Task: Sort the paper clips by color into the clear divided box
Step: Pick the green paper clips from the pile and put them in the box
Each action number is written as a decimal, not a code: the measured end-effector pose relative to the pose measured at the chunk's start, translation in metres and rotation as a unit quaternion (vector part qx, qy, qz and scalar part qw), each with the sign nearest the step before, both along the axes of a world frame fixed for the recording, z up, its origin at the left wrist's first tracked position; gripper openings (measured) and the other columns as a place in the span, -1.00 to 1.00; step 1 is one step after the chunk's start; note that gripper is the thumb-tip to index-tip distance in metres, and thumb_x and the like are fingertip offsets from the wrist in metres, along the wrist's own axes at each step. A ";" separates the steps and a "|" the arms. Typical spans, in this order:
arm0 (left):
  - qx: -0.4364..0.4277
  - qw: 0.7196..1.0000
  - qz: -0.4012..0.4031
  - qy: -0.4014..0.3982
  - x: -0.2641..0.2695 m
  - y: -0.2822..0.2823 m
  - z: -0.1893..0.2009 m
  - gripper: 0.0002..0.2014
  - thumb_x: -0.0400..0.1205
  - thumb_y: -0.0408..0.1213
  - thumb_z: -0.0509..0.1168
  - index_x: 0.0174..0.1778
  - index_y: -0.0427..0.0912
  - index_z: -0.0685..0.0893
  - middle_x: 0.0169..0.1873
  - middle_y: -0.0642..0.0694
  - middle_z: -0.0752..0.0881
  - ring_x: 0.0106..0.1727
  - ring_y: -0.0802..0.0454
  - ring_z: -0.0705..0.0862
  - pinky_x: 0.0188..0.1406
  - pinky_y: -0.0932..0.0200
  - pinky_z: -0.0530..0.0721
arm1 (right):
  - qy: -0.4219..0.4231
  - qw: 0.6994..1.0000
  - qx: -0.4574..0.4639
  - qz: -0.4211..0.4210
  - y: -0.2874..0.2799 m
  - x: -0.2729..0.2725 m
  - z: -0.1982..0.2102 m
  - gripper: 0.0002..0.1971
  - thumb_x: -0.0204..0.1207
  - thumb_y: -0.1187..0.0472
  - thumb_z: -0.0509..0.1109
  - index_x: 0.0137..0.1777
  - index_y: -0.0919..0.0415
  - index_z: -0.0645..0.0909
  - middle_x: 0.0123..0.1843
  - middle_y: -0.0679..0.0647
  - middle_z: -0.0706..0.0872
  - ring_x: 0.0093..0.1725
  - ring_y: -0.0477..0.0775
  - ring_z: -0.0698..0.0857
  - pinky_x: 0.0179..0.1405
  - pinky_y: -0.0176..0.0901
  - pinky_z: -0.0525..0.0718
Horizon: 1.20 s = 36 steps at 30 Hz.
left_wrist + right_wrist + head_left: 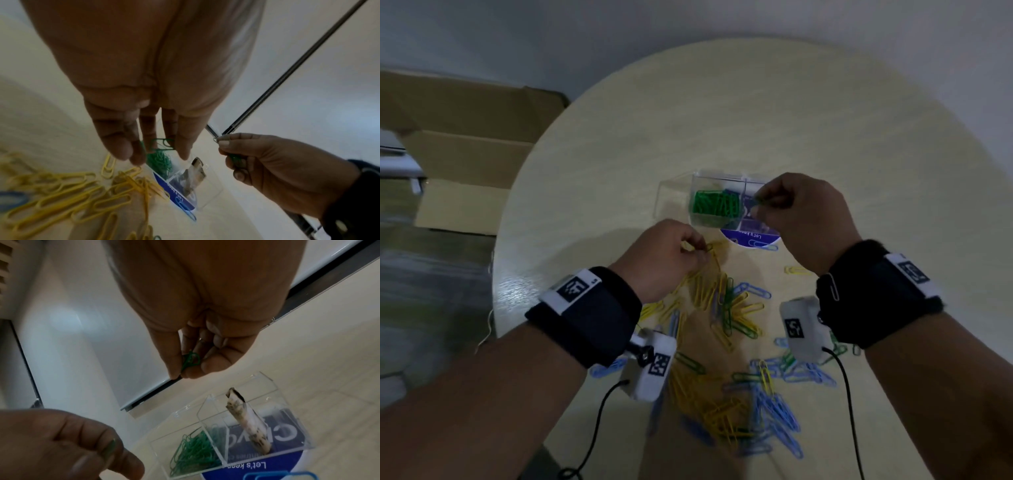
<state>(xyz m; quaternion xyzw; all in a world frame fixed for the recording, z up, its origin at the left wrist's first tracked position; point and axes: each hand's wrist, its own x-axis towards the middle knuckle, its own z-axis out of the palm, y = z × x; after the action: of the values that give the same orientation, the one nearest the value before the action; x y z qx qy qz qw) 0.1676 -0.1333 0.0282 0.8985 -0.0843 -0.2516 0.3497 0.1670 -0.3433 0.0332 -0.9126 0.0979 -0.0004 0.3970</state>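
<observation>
Right hand (801, 212): above the clear divided box (709, 200), fingers pinching green paper clips (190, 361).
Left hand (671, 257): over the loose pile (722, 342) on the round table (825, 137), fingertips pinching a green clip (162, 143).
Box: green clips (715, 205) in left compartment.

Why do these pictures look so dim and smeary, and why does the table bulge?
Head view: dim room light, the round table bowed by the wide lens, its edges soft. Left wrist view: the yellow clips smeared by blur. Right wrist view: the clear box sharp, with pale glare on the wall behind it.
</observation>
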 end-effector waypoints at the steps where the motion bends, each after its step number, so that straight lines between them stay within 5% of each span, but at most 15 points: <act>1: -0.008 1.000 0.015 0.007 -0.002 0.001 -0.001 -0.91 0.61 -0.18 0.40 -0.07 -0.10 0.72 -0.10 0.02 0.70 -0.15 0.14 0.64 -0.32 0.39 0.50 | 0.002 1.000 -0.001 -0.001 -0.001 0.000 -0.001 -0.88 0.33 0.18 0.54 -0.14 0.02 0.71 -0.32 -0.18 0.70 -0.33 -0.38 0.60 -0.43 -0.67 0.40; 3: -0.081 0.993 0.077 0.045 -0.002 0.004 -0.002 -0.91 0.62 -0.25 0.38 -0.04 -0.18 0.71 -0.19 -0.06 0.73 -0.24 0.09 0.64 -0.40 0.44 0.49 | 0.008 1.000 0.002 -0.004 -0.002 0.000 -0.003 -0.88 0.34 0.18 0.54 -0.13 0.04 0.72 -0.33 -0.19 0.70 -0.33 -0.35 0.61 -0.43 -0.67 0.41; 5: -0.169 0.968 0.151 0.107 0.000 0.006 0.001 -0.92 0.63 -0.34 0.36 -0.05 -0.28 0.69 -0.20 -0.16 0.76 -0.26 0.03 0.68 -0.43 0.29 0.52 | 0.012 1.000 0.013 -0.010 -0.002 0.001 -0.006 -0.88 0.33 0.18 0.55 -0.14 0.05 0.72 -0.34 -0.19 0.71 -0.33 -0.33 0.63 -0.44 -0.64 0.43; 10: -0.202 0.948 0.202 0.141 0.003 0.010 0.000 -0.92 0.64 -0.34 0.36 -0.07 -0.27 0.73 -0.19 -0.15 0.85 -0.34 0.05 0.73 -0.48 0.20 0.56 | 0.024 0.999 0.026 -0.014 0.001 0.002 -0.008 -0.89 0.32 0.13 0.57 -0.17 0.03 0.72 -0.35 -0.18 0.72 -0.34 -0.24 0.66 -0.36 -0.42 0.52; 13: -0.201 0.947 0.237 0.084 0.009 0.007 0.000 -0.93 0.61 -0.30 0.40 -0.12 -0.20 0.77 -0.23 -0.10 0.84 -0.35 0.10 0.71 -0.53 0.27 0.55 | 0.025 0.999 0.021 -0.017 0.005 0.006 -0.010 -0.90 0.32 0.12 0.56 -0.19 0.04 0.72 -0.38 -0.17 0.71 -0.34 -0.16 0.68 -0.35 -0.38 0.53; 16: -0.232 0.932 0.278 0.015 0.026 -0.005 -0.001 -0.92 0.62 -0.35 0.39 -0.12 -0.18 0.79 -0.32 -0.10 0.78 -0.39 0.10 0.70 -0.51 0.28 0.61 | 0.033 0.998 0.045 -0.024 0.015 0.019 -0.013 -0.83 0.33 0.07 0.56 -0.11 0.08 0.77 -0.28 -0.04 0.80 -0.22 -0.01 0.76 -0.14 -0.14 0.73; 20: -0.272 0.921 0.277 0.014 0.034 -0.023 -0.004 -0.77 0.68 -0.37 0.30 0.23 -0.28 0.70 0.00 -0.20 0.77 -0.23 0.03 0.82 -0.26 0.28 0.73 | 0.056 0.997 0.061 -0.002 0.019 0.024 -0.011 -0.78 0.42 0.03 0.44 -0.04 0.13 0.75 -0.21 -0.02 0.80 -0.20 -0.03 0.76 -0.07 -0.07 0.73; 23: -0.252 0.938 0.239 -0.027 0.023 -0.014 -0.008 -0.76 0.68 -0.30 0.30 0.26 -0.06 0.69 0.13 -0.06 0.74 -0.13 0.06 0.81 -0.16 0.20 0.76 | 0.015 0.995 0.082 -0.054 0.004 -0.003 -0.008 -0.74 0.42 0.06 0.37 0.06 0.08 0.73 -0.13 -0.02 0.82 -0.17 0.01 0.80 -0.07 0.01 0.76; 25: -0.153 0.967 0.168 -0.113 0.005 0.000 -0.011 -0.79 0.66 -0.23 0.31 0.18 0.07 0.73 0.06 0.06 0.76 -0.10 0.18 0.76 -0.02 0.19 0.72 | 0.017 0.990 0.112 -0.082 -0.005 -0.037 -0.010 -0.80 0.45 0.16 0.41 0.06 0.03 0.74 -0.10 -0.06 0.83 -0.20 -0.05 0.79 -0.09 -0.03 0.79; 27: -0.092 0.978 0.062 -0.175 -0.022 0.011 -0.018 -0.75 0.65 -0.32 0.30 0.15 0.06 0.75 0.04 0.08 0.75 -0.01 0.21 0.70 0.10 0.22 0.63 | 0.021 0.999 0.020 -0.045 -0.005 -0.076 -0.016 -0.84 0.49 0.22 0.42 0.00 0.00 0.75 -0.10 -0.08 0.82 -0.19 -0.13 0.75 -0.04 -0.27 0.67; 29: -0.039 0.976 -0.098 -0.191 -0.055 0.013 -0.035 -0.67 0.64 -0.40 0.22 0.24 -0.03 0.73 0.18 -0.02 0.73 0.18 0.02 0.63 0.24 0.07 0.58 | 0.005 0.998 -0.056 0.035 0.002 -0.111 -0.028 -0.78 0.49 0.27 0.35 0.04 0.05 0.75 -0.02 0.00 0.82 -0.07 0.04 0.75 0.01 -0.20 0.59; 32: 0.098 0.931 -0.276 -0.218 -0.097 0.014 -0.063 -0.55 0.61 -0.28 0.18 0.46 -0.02 0.55 0.48 -0.01 0.54 0.41 -0.16 0.48 0.28 -0.14 0.54 | 0.048 0.952 -0.216 0.213 0.011 -0.151 -0.050 -0.53 0.41 0.02 0.23 0.33 0.05 0.58 0.30 0.08 0.67 0.26 0.27 0.60 0.27 0.01 0.48; 36: 0.169 0.922 -0.255 -0.237 -0.107 0.030 -0.067 -0.49 0.56 -0.21 0.26 0.48 0.13 0.49 0.58 0.05 0.41 0.52 -0.20 0.39 0.31 -0.18 0.51 | 0.130 0.921 -0.287 0.230 0.008 -0.169 -0.066 -0.25 0.41 -0.31 0.17 0.60 -0.10 0.19 0.67 0.02 0.20 0.61 0.37 0.17 0.50 0.29 0.28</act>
<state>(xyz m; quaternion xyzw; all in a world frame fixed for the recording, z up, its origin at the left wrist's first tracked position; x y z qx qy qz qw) 0.0604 -0.1031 -0.0387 0.9256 -0.3476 -0.1223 0.0863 -0.0022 -0.3350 -0.0331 -0.9768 -0.0679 0.1817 0.0906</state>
